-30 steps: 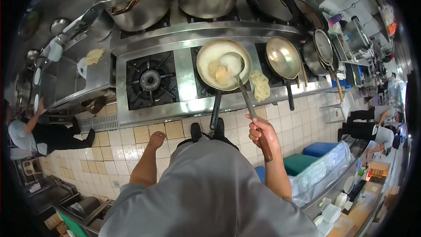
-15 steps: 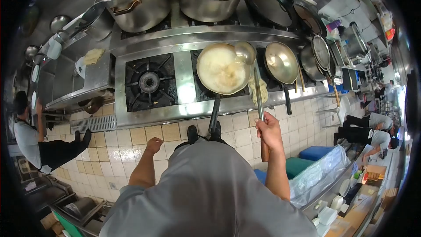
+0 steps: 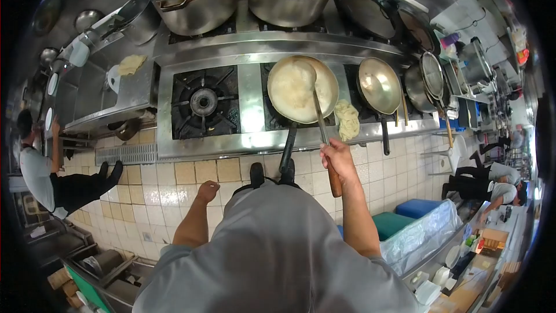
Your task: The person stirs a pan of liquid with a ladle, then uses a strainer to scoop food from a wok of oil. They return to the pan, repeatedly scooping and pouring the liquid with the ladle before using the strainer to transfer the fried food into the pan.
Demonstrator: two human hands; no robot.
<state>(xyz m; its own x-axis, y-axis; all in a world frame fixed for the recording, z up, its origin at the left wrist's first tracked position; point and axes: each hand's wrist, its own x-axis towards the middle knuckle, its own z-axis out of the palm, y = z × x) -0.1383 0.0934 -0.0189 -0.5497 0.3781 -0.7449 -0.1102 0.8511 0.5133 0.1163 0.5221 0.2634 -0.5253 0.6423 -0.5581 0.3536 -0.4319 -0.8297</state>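
In my right hand (image 3: 339, 161) is a long ladle (image 3: 322, 120), gripped round its wooden handle end. The ladle's bowl sits in the pale, foamy liquid (image 3: 292, 90) of a frying pan (image 3: 334, 104) on the middle burner. The pan's black handle (image 3: 288, 149) points toward me, with no hand on it. My left hand (image 3: 208, 190) hangs over the floor at my side, fingers curled in, apart from the pan and stove; whether anything is inside cannot be seen. A crumpled cloth (image 3: 347, 120) lies on the stove edge right of the pan.
An unused burner (image 3: 204, 102) is left of the pan; a second frying pan (image 3: 379, 84) is to its right. Two large stockpots (image 3: 294, 1) stand behind. Sieves (image 3: 432, 74) rest over pots at right. A co-worker (image 3: 39, 162) stands at far left, others at far right. Bins (image 3: 421, 237) are behind me.
My right hand has moved slightly left, and the ladle's bowl has gone from the pan's right rim down into the liquid. The whole view has shifted slightly.
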